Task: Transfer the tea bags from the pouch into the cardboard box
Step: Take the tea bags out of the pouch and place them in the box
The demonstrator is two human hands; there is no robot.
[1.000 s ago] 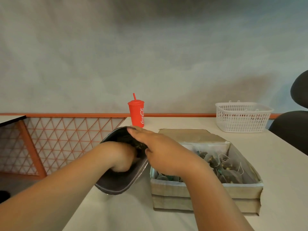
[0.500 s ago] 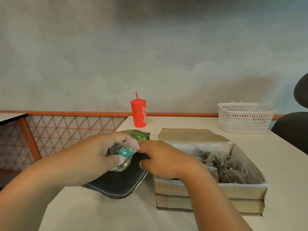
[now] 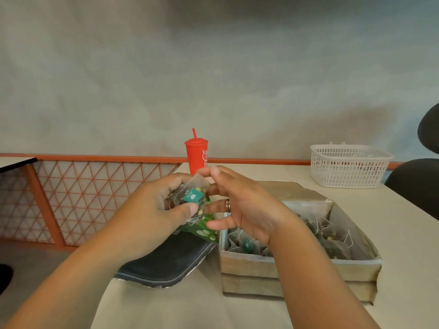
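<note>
The pouch [image 3: 166, 262] lies on the worktop [image 3: 237, 309] just left of the cardboard box [image 3: 297, 271]. Above it, the left hand [image 3: 152, 210] pinches tea bags [image 3: 190, 198]; the right hand [image 3: 242, 205] hovers with fingers spread beside them. Farther back stand a red cup [image 3: 196, 154] and a basket [image 3: 349, 165].

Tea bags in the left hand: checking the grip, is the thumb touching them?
Touching. The head view shows the left hand's thumb pressed on the tea bags.

Red cup [image 3: 196, 153], white basket [image 3: 349, 166], green spotted pouch [image 3: 204, 230], brown cardboard box [image 3: 297, 273].
</note>
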